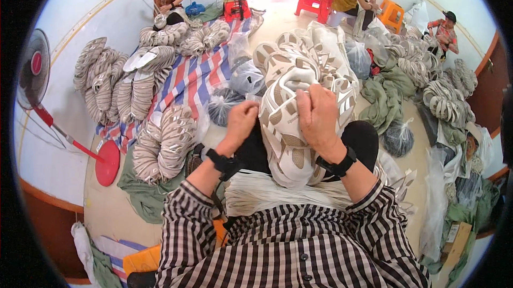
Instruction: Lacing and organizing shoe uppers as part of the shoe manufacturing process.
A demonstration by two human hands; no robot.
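A white and beige shoe upper [290, 127] rests across my lap, toe toward me, at the near end of a long stack of similar shoe uppers [291, 55]. My right hand [319, 114] is closed on the upper's right side near its opening, thumb on top. Just left of the upper, my left hand [241, 122] is closed in a pinch; what its fingers hold, if anything, is too small to make out. A bundle of white shoelaces [288, 196] lies across my lap below the upper.
More bundled uppers [164, 141] sit at the left, some on a striped sheet [187, 82]. Plastic bags of dark material [398, 138] and green cloth [382, 98] lie to the right. A red fan [107, 162] stands far left. Several people work at the back near plastic stools [315, 0].
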